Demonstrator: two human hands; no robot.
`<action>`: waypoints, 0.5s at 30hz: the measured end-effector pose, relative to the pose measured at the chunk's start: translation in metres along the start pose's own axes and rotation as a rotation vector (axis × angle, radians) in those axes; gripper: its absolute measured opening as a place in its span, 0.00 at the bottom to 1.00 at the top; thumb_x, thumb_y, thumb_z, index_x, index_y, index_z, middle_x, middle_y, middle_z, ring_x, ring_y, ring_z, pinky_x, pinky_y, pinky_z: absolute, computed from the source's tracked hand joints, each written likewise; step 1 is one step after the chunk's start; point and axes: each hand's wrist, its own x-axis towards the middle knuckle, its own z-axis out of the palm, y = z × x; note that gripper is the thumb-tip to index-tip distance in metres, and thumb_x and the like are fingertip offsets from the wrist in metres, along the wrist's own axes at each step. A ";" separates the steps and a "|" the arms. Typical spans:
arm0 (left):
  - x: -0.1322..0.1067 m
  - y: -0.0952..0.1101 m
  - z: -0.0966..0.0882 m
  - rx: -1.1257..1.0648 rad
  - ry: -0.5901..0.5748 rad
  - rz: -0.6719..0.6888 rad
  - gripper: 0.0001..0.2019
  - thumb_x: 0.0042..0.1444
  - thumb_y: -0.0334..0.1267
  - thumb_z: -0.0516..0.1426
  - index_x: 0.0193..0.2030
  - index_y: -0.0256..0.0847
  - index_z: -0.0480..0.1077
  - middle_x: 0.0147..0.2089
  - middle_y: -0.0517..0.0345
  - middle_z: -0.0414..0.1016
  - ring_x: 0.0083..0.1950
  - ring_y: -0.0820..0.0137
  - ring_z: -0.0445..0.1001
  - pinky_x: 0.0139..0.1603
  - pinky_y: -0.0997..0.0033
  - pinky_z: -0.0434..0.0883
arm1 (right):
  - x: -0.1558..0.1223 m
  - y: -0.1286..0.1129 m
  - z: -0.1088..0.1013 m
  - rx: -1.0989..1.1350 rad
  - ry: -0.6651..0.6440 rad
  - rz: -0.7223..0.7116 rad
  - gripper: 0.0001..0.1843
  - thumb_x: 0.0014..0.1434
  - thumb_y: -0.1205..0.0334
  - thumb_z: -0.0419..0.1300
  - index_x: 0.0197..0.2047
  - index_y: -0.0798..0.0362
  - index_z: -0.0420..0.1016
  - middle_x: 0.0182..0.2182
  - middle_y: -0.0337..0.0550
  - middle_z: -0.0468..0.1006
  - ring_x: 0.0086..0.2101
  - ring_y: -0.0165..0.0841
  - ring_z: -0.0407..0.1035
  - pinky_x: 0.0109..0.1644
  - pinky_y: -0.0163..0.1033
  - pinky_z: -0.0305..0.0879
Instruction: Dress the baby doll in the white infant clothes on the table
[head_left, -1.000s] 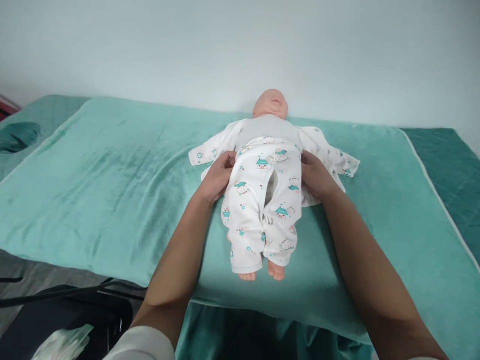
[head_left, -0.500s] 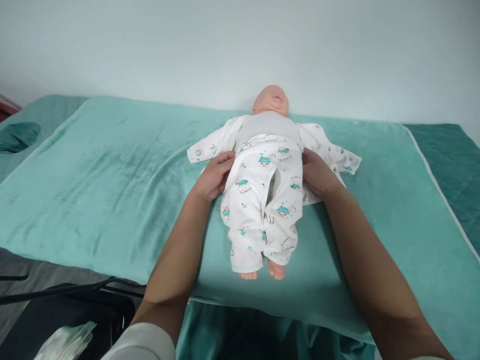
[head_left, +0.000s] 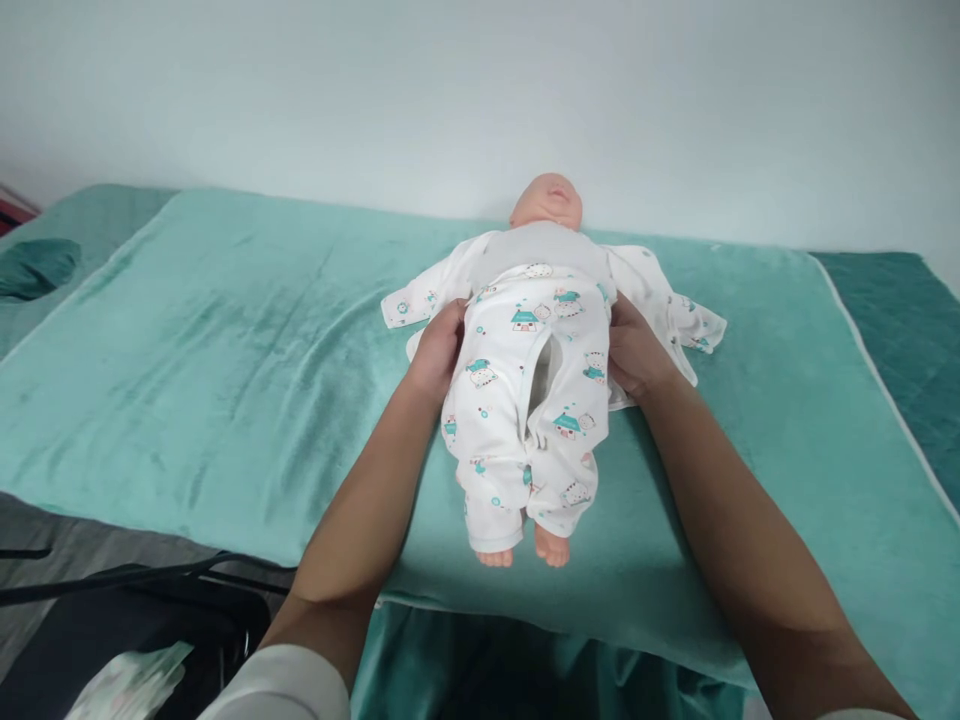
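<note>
A baby doll lies on its back, head toward the wall and bare feet toward me. It wears white printed trousers with an open crotch, drawn high over a grey-white top. A white printed jacket is spread under it, the sleeves out to both sides. My left hand is closed at the left side of the trousers' waist, thumb on top and fingertips hidden. At the opposite side my right hand grips the trousers, its fingers partly behind the cloth.
A light green plush cover lies over the bed, with darker green bedding at the right. The white wall stands behind. At the lower left are a black chair and a crumpled printed packet.
My left hand has turned and closed in nearer the trousers' side. The trousers' waist is slightly wider and higher, the crotch gap is wider, and the doll has shifted slightly.
</note>
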 end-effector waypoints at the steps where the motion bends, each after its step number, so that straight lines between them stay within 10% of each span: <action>1: 0.000 0.001 0.000 -0.004 0.006 0.001 0.11 0.55 0.48 0.60 0.37 0.42 0.72 0.35 0.58 0.76 0.42 0.64 0.77 0.44 0.64 0.77 | 0.001 0.001 -0.002 0.001 -0.001 -0.009 0.30 0.44 0.55 0.76 0.51 0.42 0.75 0.49 0.41 0.82 0.53 0.47 0.76 0.51 0.56 0.79; 8: 0.002 0.008 0.000 0.167 0.045 0.069 0.10 0.55 0.47 0.62 0.35 0.43 0.70 0.35 0.61 0.73 0.41 0.67 0.73 0.44 0.68 0.71 | 0.004 0.007 -0.014 -0.070 0.009 -0.028 0.20 0.47 0.50 0.75 0.42 0.44 0.78 0.40 0.38 0.83 0.45 0.43 0.77 0.47 0.54 0.79; 15: -0.005 0.006 0.007 0.377 0.114 0.451 0.07 0.58 0.40 0.60 0.43 0.47 0.71 0.48 0.58 0.76 0.51 0.65 0.73 0.55 0.69 0.68 | 0.001 0.001 -0.016 -0.421 0.089 -0.161 0.13 0.58 0.49 0.68 0.29 0.47 0.77 0.27 0.35 0.77 0.33 0.37 0.70 0.42 0.48 0.74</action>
